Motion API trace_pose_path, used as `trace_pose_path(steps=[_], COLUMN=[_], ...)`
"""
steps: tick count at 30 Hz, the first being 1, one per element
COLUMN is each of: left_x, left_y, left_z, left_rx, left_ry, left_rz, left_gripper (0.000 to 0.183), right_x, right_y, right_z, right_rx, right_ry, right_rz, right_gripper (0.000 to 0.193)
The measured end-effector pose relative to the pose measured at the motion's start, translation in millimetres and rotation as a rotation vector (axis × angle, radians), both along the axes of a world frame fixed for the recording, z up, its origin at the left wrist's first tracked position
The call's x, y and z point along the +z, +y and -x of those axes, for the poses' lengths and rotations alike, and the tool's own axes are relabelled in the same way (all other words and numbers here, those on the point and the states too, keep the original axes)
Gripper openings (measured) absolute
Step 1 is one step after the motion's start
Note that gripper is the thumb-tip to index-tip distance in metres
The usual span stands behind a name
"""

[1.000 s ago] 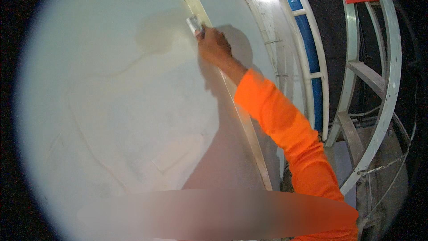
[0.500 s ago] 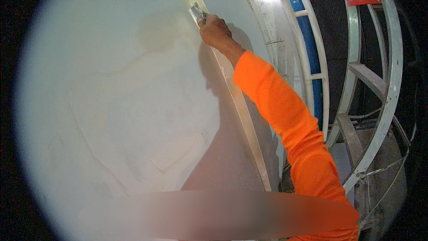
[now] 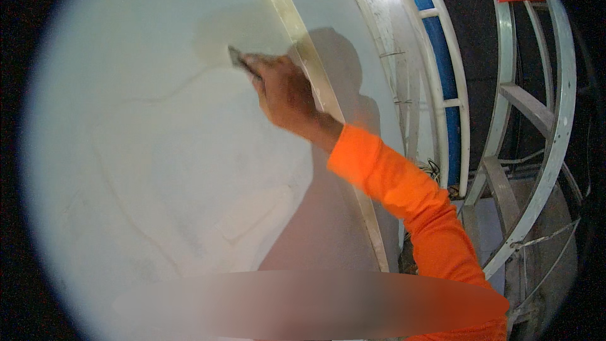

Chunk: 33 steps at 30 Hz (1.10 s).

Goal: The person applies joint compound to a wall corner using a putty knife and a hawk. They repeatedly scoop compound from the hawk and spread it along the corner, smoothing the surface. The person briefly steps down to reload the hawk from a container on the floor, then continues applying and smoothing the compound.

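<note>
Closed around a small flat scraper, the right hand I watch from afar leaves only the blade end in view, just ahead of the grip at upper left, over the pale panel. The scraper's long axis slants from the palm up and leftward, away from the cream strip that passes behind the hand, while the ladder stands well apart to the grip's right.

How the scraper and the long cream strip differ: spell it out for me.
The scraper is small; the cream strip runs long, out of the picture's top.
The scraper looks dark grey; the cream strip is pale and yellowish.
The scraper is gripped in the right hand; the cream strip lies along the pale surface.
Both show against that surface.
</note>
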<state>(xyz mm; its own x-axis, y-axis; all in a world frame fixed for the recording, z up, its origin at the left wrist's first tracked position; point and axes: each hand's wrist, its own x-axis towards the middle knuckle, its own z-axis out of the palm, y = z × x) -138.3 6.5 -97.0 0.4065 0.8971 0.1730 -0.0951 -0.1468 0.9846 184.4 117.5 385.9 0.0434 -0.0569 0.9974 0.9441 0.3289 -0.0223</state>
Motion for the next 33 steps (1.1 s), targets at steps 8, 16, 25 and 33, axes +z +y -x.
trace_pose_path(steps=[8,16,25,33], left_x=[-4,-13,-3,-3], left_y=[2,0,1,-4], left_z=[0,7,-9,-12], left_rx=[0.005,-0.036,-0.022,-0.041], left_ry=[0.026,0.050,-0.034,-0.045], left_rz=[0.006,0.025,0.022,0.010], left_gripper=[0.036,0.042,0.043,0.043], right_x=[-13,116,10,5], right_y=[-5,31,7,0], right_z=[-46,-87,-43,-75], right_rx=[0.083,-0.104,0.019,0.043], right_ry=[0.033,0.126,-0.165,0.046], right_rz=[-0.046,0.134,-0.032,-0.040], right_gripper=[0.039,0.038,0.042,0.042])
